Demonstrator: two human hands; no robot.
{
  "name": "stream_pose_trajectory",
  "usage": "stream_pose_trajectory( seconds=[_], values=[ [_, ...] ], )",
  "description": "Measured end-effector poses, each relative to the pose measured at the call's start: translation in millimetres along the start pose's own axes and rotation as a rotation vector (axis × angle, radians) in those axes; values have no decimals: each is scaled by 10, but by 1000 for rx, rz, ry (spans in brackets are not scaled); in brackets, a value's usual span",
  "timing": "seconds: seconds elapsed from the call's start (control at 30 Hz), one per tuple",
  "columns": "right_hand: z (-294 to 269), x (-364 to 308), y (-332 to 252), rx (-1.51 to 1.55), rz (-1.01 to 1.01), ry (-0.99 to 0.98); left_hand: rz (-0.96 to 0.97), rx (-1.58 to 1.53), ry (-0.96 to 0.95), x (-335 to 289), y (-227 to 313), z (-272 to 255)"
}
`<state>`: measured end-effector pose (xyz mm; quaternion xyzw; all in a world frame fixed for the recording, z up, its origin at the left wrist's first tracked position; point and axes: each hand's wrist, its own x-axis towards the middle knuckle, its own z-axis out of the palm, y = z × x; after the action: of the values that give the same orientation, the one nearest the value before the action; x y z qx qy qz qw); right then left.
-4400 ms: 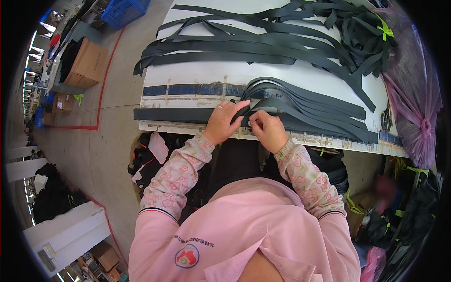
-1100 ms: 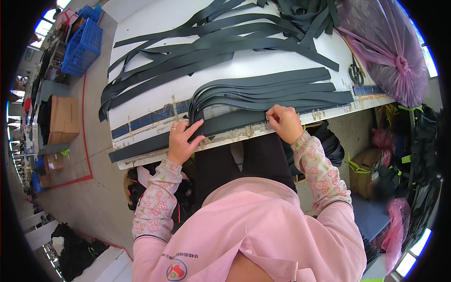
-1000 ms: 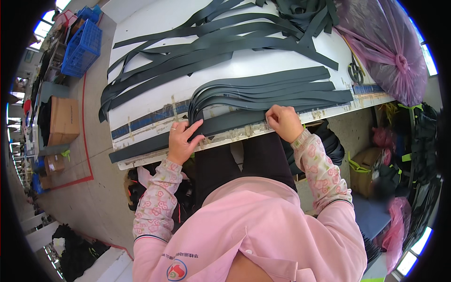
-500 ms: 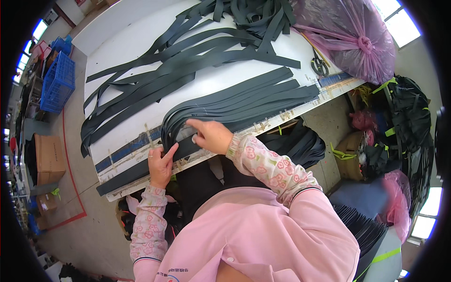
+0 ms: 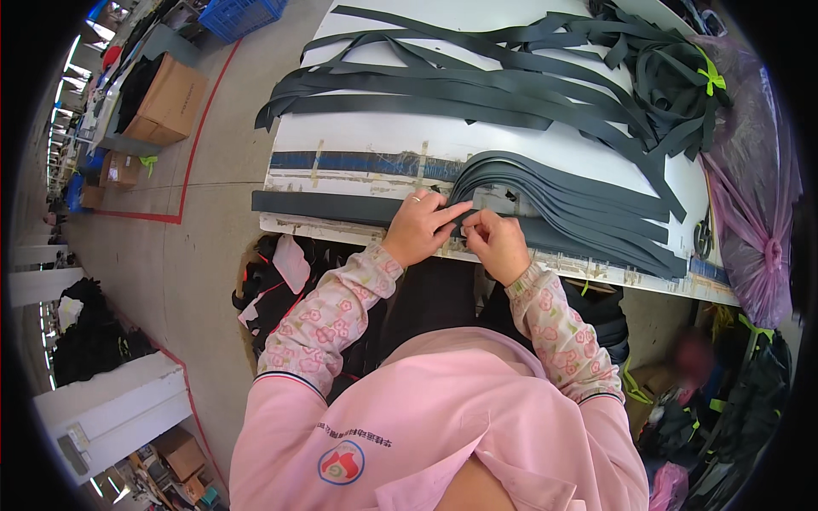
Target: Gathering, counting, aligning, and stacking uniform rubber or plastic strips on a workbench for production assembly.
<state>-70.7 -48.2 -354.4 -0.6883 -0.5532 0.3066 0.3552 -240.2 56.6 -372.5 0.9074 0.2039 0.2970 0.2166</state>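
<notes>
A bundle of dark grey-green flat straps (image 5: 579,200) lies on the white tabletop, its left end curved over in a loop. Along the front edge runs a single flat strap (image 5: 328,205), which passes beneath my hands. My left hand (image 5: 417,226) rests on this strap beside the looped end, index finger stretched to the right and thumb apart. My right hand (image 5: 498,243) is closed in a pinch at the strap, close to the left fingertips. What exactly sits between its fingertips is partly hidden.
More loose straps (image 5: 477,81) spread across the far part of the table (image 5: 375,132), heaped at the back right. Black-handled scissors (image 5: 702,238) lie near the right edge beside a pink plastic bag (image 5: 758,196). A cardboard box (image 5: 166,100) stands at the left.
The view has swung left, so the table appears farther right. My right hand has gone from a pointing finger to a pinch, and both hands are closer together.
</notes>
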Motion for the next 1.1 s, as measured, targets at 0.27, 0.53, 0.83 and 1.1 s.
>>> stream_pose_trajectory(
  seconds=[0.27, 0.53, 0.83, 1.1],
  values=[
    [138, 41, -37, -47, 49, 49, -10, 17, -35, -35, -21, -23],
    [131, 41, 0, -105, 37, 14, -11, 27, -43, -29, -10, 6],
    [-1164, -477, 624, 216, 297, 175, -4, 14, -78, -13, 15, -42],
    [-1295, -674, 760, 12, 215, 234, -8, 56, -100, 2, 3, -41]
  ],
)
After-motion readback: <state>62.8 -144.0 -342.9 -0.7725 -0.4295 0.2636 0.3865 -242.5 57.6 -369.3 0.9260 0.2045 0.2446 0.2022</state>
